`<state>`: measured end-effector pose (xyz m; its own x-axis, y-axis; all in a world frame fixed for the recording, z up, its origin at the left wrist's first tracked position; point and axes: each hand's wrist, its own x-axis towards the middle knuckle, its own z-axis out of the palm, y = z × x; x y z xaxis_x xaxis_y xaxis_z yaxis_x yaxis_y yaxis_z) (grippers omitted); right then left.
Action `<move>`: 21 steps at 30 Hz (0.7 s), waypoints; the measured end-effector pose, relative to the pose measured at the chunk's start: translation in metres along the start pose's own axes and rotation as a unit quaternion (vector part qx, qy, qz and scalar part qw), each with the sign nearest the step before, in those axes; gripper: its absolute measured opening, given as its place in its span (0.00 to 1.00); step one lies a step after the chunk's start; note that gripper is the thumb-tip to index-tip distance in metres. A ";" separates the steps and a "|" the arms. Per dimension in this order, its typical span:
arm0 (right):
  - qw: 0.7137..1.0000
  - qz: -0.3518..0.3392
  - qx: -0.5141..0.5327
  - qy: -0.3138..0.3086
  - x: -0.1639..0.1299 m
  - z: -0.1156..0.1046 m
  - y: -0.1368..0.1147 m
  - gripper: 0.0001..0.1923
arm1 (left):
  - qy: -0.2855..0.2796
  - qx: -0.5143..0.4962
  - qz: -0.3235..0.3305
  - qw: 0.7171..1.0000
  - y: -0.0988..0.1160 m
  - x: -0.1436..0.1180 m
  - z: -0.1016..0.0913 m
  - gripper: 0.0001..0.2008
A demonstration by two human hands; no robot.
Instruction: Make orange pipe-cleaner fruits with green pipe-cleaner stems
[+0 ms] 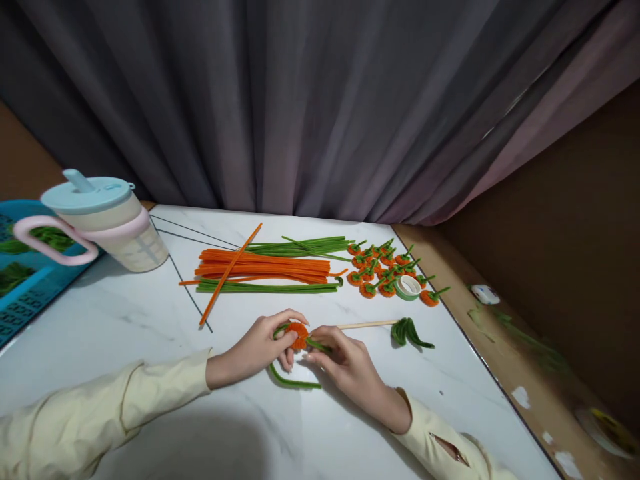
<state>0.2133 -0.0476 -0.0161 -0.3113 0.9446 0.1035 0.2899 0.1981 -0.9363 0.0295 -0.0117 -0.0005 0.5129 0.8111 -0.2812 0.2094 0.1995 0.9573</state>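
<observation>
Leftmost, a lidded cup with pink handle standing near the far left edge of the white desk, partly over a blue tray. Plenty of bare desk in front of it, down to the near edge. Further right, bundles of orange pipe cleaners and green pipe cleaners lying toward the back, one orange strand crossing them slantwise. At centre, left hand with grip pinched on an orange coil, resting low on the desk; right hand just beside, grip pinched on the green stem leaving that coil. Loose green piece curving beneath both hands. Right of them, a wooden stick and bent green pieces. Behind, finished orange pieces clustered around a tape roll, close to the right edge. Open room between hands and right edge.
</observation>
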 end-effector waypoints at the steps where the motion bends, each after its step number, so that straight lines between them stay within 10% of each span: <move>1: 0.999 -0.021 -0.034 0.005 0.000 0.000 0.000 0.11 | -0.004 0.002 0.003 1.000 0.000 0.000 0.000 0.10; 21: 0.955 -0.209 -0.202 0.063 0.000 0.001 0.007 0.05 | -0.045 0.025 0.002 0.999 0.002 -0.004 -0.001 0.06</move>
<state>0.2144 -0.0469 -0.0235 -0.3724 0.7799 0.5031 0.4977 0.6254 -0.6010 0.0275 -0.0141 0.0021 0.5858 0.7587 -0.2851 0.2473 0.1677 0.9543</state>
